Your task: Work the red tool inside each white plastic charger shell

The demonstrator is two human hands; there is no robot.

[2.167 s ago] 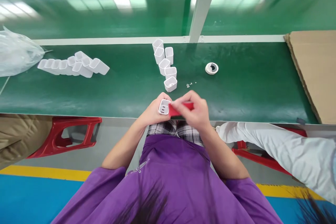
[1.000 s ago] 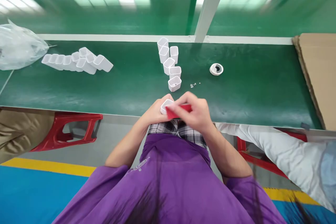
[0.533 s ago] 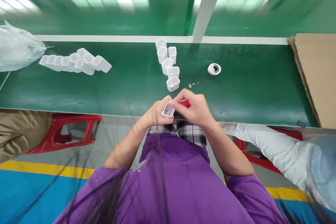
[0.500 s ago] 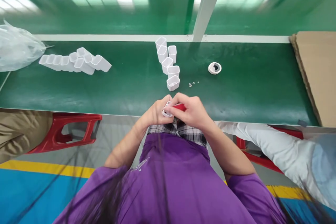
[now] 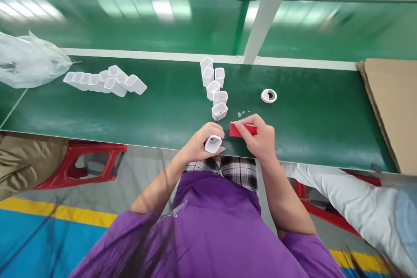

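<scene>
My left hand is wrapped round a small white plastic cup at the bench's front edge, its open mouth tilted toward me. Between the thumb and fingers of my right hand is a flat red piece, whose exact kind I cannot make out. The red piece is apart from the cup, to its right. Just beyond my hands a staggered group of white cups stands, the nearest cup with a dark spot inside. Tiny pale bits lie right of that cup.
A white ring-shaped roll lies on the green bench. More white cups lie in an overlapping row at left, near a clear plastic bag. Cardboard covers the right end. People sit on both sides of me.
My right hand has drawn back from the cup toward the right, carrying the red piece. The cup in my left hand now shows its open mouth. The view has tilted slightly.
</scene>
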